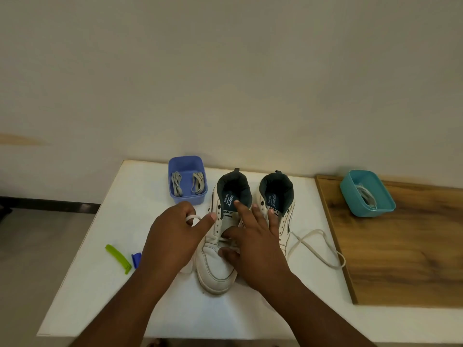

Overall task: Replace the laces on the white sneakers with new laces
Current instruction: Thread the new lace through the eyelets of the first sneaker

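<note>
White lace loop (pixel 193 218) sits in the left hand (pixel 172 236) grip, fingers curled round it, thumb pointing at the eyelet row of the left sneaker (pixel 220 246). Lace lies just left of that shoe, near the counter (pixel 105 284) middle. Right hand (pixel 253 249) grip is released, fingers spread flat over the tongue area of both shoes, thumb down by the lower eyelets; holds nothing I can confirm. Left sneaker long axis runs toe-near, heel toward the far edge. Coming pull looks like it goes leftward out of the eyelets, left hand nearer.

Right sneaker (pixel 278 196) mostly covered by the right hand. Loose lace (pixel 318 246) trails toward the counter's right edge, onto the wooden board (pixel 400 246). Blue tub (pixel 188 164) with grey laces (pixel 186 184) at far edge; teal tub (pixel 368 194) on the board, contents unclear. Green clip (pixel 119 259) and blue clip (pixel 136 260) near left edge, blue one partly hidden by the arm. Whether the held loop is still threaded: cannot tell.
</note>
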The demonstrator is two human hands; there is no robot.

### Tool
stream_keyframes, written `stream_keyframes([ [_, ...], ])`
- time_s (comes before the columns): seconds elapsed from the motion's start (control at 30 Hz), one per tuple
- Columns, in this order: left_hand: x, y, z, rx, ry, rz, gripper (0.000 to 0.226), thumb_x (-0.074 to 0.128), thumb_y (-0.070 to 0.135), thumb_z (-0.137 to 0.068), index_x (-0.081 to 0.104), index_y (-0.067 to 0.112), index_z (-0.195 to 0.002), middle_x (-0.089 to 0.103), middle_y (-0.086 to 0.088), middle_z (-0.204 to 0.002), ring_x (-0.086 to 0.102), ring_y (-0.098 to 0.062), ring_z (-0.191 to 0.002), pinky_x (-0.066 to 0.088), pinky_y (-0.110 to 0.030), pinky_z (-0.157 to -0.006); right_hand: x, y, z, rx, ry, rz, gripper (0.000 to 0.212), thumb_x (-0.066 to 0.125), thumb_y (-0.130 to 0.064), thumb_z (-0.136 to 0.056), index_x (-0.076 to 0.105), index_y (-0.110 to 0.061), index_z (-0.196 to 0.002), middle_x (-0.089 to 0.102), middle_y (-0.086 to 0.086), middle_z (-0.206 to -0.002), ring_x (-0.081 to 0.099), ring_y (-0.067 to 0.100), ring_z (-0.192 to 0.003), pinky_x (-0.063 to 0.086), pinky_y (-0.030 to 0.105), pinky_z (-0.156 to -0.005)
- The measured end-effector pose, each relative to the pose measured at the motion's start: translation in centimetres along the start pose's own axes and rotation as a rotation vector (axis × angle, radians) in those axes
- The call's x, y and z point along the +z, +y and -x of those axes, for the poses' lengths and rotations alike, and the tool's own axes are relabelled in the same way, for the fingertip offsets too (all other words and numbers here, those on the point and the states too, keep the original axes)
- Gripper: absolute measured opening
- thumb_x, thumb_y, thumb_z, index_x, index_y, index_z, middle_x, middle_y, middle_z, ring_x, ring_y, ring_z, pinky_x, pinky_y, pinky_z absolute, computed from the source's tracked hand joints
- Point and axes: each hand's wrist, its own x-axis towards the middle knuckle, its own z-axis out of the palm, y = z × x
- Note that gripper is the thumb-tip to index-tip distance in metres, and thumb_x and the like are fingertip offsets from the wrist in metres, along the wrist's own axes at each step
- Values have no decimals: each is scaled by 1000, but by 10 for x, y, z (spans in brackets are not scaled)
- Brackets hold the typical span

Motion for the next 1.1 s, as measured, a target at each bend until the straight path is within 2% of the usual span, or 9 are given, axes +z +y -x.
stream_keyframes([
  [0.13, 11, -10, 0, -8, -54, -15, 36, 70, 41, -89, 47, 20, -70, 54, 4, -68, 50, -14, -65, 34, -24, -57, 3, -1, -1, -2, 16, 3, 36, 64, -58, -89, 68, -41, -122, 13, -8, -170, 0, 27, -158, -18, 48, -121],
  [0.27, 13, -10, -2, -18, -106, 12, 34, 58, 36, -98, 46, 18, -72, 64, 7, -67, 61, -9, -69, 39, -24, -60, 3, 0, -2, 3, 12, 11, 40, 66, -58, -88, 67, -37, -122, 14, -9, -169, 3, 26, -158, -17, 46, -121],
  [0.43, 8, -11, -4, 46, 17, -30, 28, 55, 37, -99, 46, 20, -78, 68, -1, -75, 64, -17, -73, 49, -37, -67, 1, 1, -3, 6, 13, 20, 45, 65, -63, -86, 67, -35, -122, 13, -11, -169, 6, 22, -157, -15, 47, -123],
  [0.63, -32, -2, -2, 58, 307, 63, 28, 53, 32, -101, 45, 18, -78, 64, 7, -72, 60, -10, -71, 40, -26, -59, 2, 4, -1, 18, 42, 12, 47, 67, -63, -84, 68, -34, -121, 19, -9, -168, 14, 23, -156, -13, 49, -124],
  [0.77, -43, 12, 8, 172, 482, 158, 31, 48, 34, -102, 38, 18, -78, 65, -2, -72, 62, -15, -68, 47, -36, -60, 3, 2, -1, 20, 64, 16, 46, 68, -62, -84, 69, -33, -120, 19, -8, -168, 16, 23, -155, -13, 49, -124],
  [0.87, -44, 19, 10, 230, 403, 179, 28, 49, 37, -100, 41, 20, -79, 64, -8, -76, 63, -27, -70, 50, -46, -63, 1, 2, 2, 10, 54, -49, 49, 70, -57, -86, 64, -36, -130, 16, -7, -169, 14, 22, -156, -12, 49, -124],
  [0.97, -31, 19, 13, 198, 211, 83, 22, 67, 33, -91, 53, 20, -101, 59, -4, -102, 54, -20, -74, 41, -27, -61, -7, 4, 7, 91, 101, -301, 52, 72, -50, -87, 55, -43, -136, 18, -13, -167, 16, 16, -153, 7, 47, -125],
  [1.03, -26, 19, 13, 132, 169, 107, 37, 72, 26, -88, 47, 22, -116, 53, -1, -117, 55, -20, -83, 39, -26, -66, -16, 15, 12, 140, 316, -439, 31, 63, -42, -96, 58, -40, -127, 38, -16, -152, 37, 10, -140, 32, 41, -117],
  [1.1, -28, 24, 13, 76, 160, 235, 42, 67, 14, -91, 40, 28, -120, 54, 3, -120, 57, -22, -81, 41, -29, -65, -22, 40, 15, 219, 579, -410, 17, 52, -28, -102, 57, -33, -117, 54, -13, -124, 55, 7, -112, 51, 39, -98],
])
